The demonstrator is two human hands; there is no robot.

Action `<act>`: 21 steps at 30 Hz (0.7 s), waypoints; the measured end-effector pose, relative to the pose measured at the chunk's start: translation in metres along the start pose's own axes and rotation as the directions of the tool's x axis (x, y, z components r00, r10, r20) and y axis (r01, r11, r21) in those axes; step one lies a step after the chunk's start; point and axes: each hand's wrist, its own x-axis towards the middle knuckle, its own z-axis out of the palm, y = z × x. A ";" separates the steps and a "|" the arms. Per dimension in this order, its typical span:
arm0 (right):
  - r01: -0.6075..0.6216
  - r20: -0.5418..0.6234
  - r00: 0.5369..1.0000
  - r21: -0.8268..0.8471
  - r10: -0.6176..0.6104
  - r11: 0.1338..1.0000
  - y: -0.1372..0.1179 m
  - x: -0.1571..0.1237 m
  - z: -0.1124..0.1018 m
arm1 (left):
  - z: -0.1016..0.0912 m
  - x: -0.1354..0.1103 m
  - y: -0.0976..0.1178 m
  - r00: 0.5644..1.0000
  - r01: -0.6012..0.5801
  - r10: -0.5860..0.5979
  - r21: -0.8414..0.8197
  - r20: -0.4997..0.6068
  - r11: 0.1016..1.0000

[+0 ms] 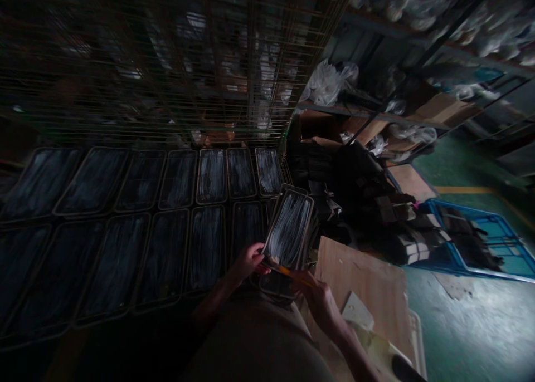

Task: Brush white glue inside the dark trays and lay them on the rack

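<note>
A dark rectangular tray (289, 226) with a pale rim sits tilted in front of me, its surface covered in whitish streaks. My left hand (253, 258) grips its lower left edge. My right hand (315, 293) is closed around the orange handle of a brush (286, 270). The brush head lies at the tray's near end, close to my left fingers. Beneath this tray are more of the same kind, partly hidden by it and by my hands.
Two rows of similar streaked trays (208, 247) spread out to the left. Behind them rises a wire mesh cage (267, 64). On the right are a wooden board (363, 282), a blue crate (507, 248), dark stacked pieces (359, 176) and shelves with plastic bags (328, 84).
</note>
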 end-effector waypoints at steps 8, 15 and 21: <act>-0.013 -0.246 0.968 0.110 0.039 0.994 0.014 0.004 -0.034 | 0.002 -0.001 0.001 0.999 -0.039 0.040 0.076 -0.001 0.996; 0.106 -0.181 0.978 -0.012 -0.107 0.994 0.006 0.049 -0.048 | 0.000 0.003 -0.003 1.000 -0.027 0.027 0.065 -0.005 0.998; 0.133 -0.365 0.905 -0.241 -0.216 0.961 0.016 0.124 -0.079 | -0.004 0.009 -0.010 1.000 -0.013 0.013 0.082 -0.002 0.997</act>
